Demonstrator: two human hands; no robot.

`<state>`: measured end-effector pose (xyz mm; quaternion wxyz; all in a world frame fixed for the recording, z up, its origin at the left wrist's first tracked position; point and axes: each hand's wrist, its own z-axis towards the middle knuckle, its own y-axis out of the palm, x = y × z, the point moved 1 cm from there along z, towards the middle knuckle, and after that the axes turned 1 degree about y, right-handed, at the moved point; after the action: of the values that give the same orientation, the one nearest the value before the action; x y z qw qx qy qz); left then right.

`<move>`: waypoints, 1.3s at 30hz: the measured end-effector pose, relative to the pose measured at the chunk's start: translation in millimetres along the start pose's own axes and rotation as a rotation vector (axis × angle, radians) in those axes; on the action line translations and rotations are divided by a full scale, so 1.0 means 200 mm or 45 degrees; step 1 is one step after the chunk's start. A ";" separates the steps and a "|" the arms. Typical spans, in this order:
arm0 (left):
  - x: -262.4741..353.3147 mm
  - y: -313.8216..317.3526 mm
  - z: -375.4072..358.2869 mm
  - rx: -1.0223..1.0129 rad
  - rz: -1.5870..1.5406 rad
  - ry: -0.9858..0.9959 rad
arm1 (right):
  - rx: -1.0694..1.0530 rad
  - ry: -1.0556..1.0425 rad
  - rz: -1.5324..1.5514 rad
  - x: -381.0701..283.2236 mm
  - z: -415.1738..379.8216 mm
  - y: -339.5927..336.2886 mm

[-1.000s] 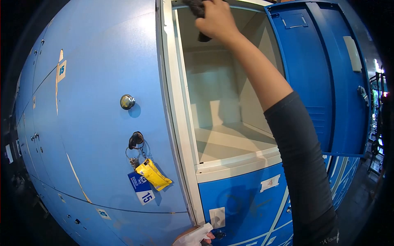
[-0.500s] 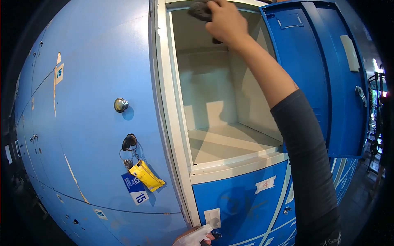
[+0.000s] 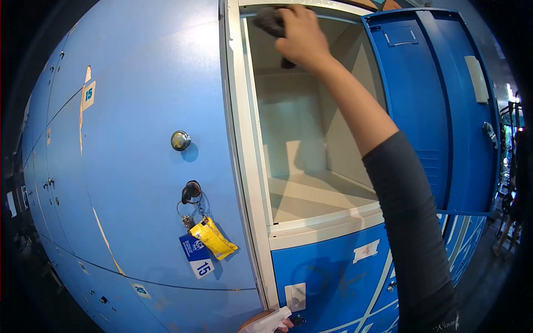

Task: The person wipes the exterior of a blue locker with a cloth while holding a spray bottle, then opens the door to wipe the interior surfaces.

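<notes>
My right hand (image 3: pixel 304 38) is raised at the top of the open locker compartment (image 3: pixel 294 130), its fingers closed on a dark grey cloth (image 3: pixel 270 22) near the upper frame. Part of the cloth hangs below the palm. At the bottom edge, my left hand (image 3: pixel 286 324) grips a white spray bottle (image 3: pixel 267 322); only its nozzle head and a few fingers show. The compartment has pale inner walls and holds nothing visible. Its blue door (image 3: pixel 411 111) stands swung out to the right.
A light blue locker door (image 3: pixel 139 139) fills the left, with a round knob (image 3: pixel 180 140) and a key (image 3: pixel 191 191) carrying a yellow tag (image 3: pixel 214 238) and a blue tag marked 15. Below the compartment is a blue door labelled 4 (image 3: pixel 366 251).
The view has shifted, so the lockers appear slightly further right and lower. My right hand remains near the upper frame with the cloth, and my left hand still holds the bottle.
</notes>
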<state>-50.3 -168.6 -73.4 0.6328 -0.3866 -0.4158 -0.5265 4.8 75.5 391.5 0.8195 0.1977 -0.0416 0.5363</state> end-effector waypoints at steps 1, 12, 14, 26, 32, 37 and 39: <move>-0.02 -0.01 0.00 -0.006 0.063 0.104 | -0.002 -0.058 0.107 -0.08 0.03 0.01; 0.03 -0.01 -0.03 0.024 0.001 -0.083 | -0.147 -0.079 -0.024 -0.07 0.05 -0.11; 0.04 0.01 -0.01 -0.003 0.012 -0.065 | -0.134 0.039 -0.201 0.05 0.03 -0.16; 0.04 0.00 -0.03 -0.115 0.069 0.108 | 0.040 0.250 -0.148 0.09 -0.01 -0.07; 0.03 -0.01 -0.07 -0.047 -0.037 0.055 | -0.504 0.269 1.059 -0.17 0.21 -0.09; 0.04 -0.03 -0.11 0.016 -0.081 -0.036 | 0.749 -0.395 0.005 -0.12 0.22 -0.29; 0.05 -0.05 -0.13 -0.010 0.047 0.096 | 0.728 -0.162 -0.097 0.10 0.23 -0.27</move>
<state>-56.9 -198.3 -73.7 0.6563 -0.3765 -0.3823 -0.5304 68.2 58.0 424.1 0.7458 0.4552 0.0672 0.4816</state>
